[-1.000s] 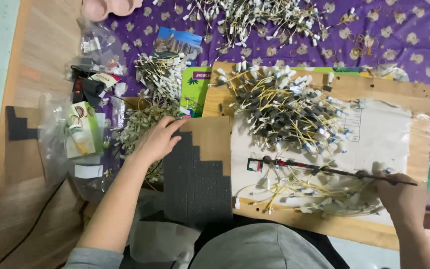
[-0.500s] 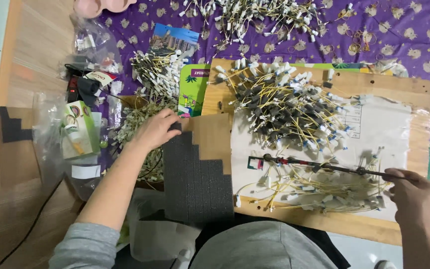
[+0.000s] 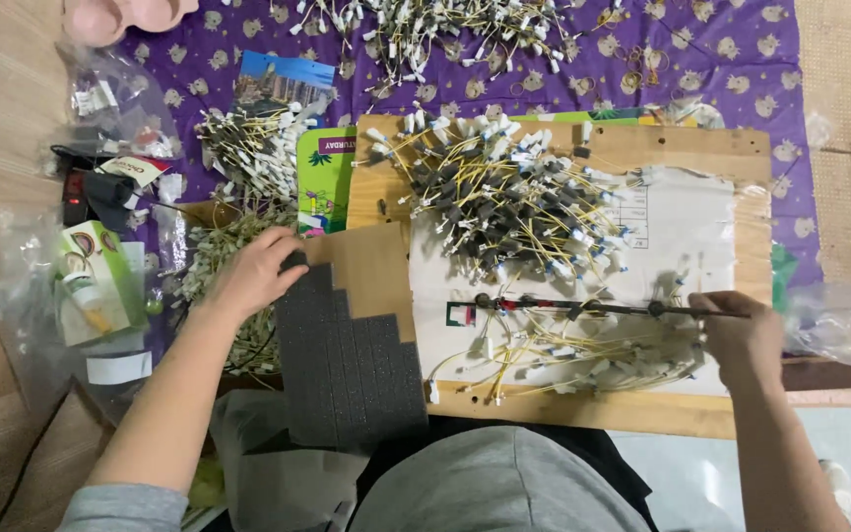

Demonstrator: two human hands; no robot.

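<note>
On top of purple cloth (image 3: 731, 69), lay a wooden board (image 3: 642, 148) heaped with yellow wires (image 3: 504, 197). Beside it, rested dark foam sheet (image 3: 347, 365), its top corner pinched by left hand (image 3: 253, 271). Farther left, sat clear bags (image 3: 100, 99) stuffed with small packets. Near board's right edge, gripped thin rod (image 3: 593, 307) in closed right hand (image 3: 741, 335).

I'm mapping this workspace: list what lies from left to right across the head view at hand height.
Green-and-white carton → left hand → dark foam sheet → thin rod over the white paper → right hand → clear plastic bag.
</note>
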